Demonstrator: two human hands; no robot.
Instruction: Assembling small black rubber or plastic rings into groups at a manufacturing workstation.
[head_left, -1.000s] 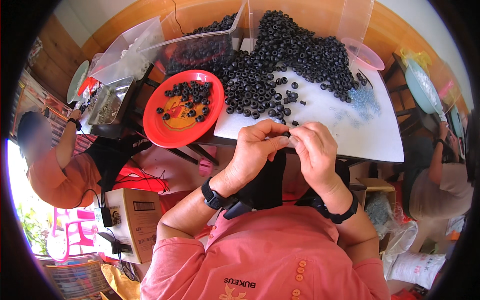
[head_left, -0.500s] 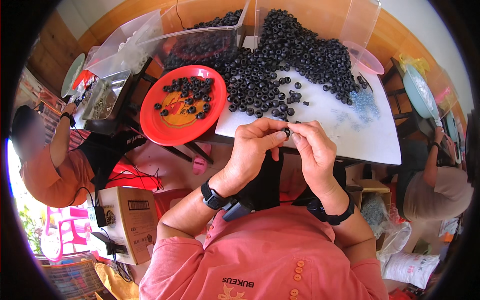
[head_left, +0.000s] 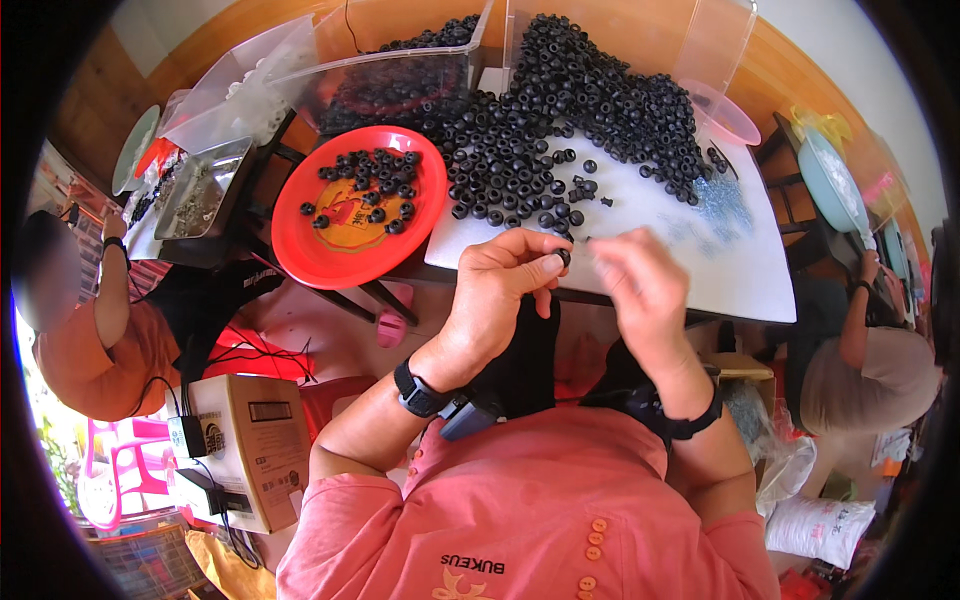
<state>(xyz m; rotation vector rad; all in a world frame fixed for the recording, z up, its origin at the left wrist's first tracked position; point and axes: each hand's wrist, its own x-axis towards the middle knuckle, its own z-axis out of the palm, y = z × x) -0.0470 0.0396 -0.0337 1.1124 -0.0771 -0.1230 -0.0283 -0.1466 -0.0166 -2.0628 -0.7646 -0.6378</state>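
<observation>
Between thumb and forefinger, my left hand (head_left: 490, 295) pinches a small black round piece with a hole (head_left: 563, 257), just over the table's front edge. My right hand (head_left: 645, 290) is a little to the right, apart from that piece. Motion smears its fingers, so whether they hold anything does not show. Beyond both hands, many similar black rounded pieces (head_left: 590, 70) are heaped on the white table top (head_left: 740, 270). A red plate (head_left: 300, 255) at the left carries several of them. Tiny clear bluish bits (head_left: 722, 203) lie on the right of the table.
Clear plastic bins (head_left: 390, 60) stand at the back, one full of black pieces. A metal tray (head_left: 205, 190) is at the far left, near a person in orange (head_left: 100, 365). Another person (head_left: 870, 380) works at the right by a pale blue basin (head_left: 832, 180). A cardboard box (head_left: 255, 450) sits lower left.
My right hand has moved away from the piece, slightly right, and its fingers are now blurred. My left hand still pinches the black piece. The view has shifted a little.
</observation>
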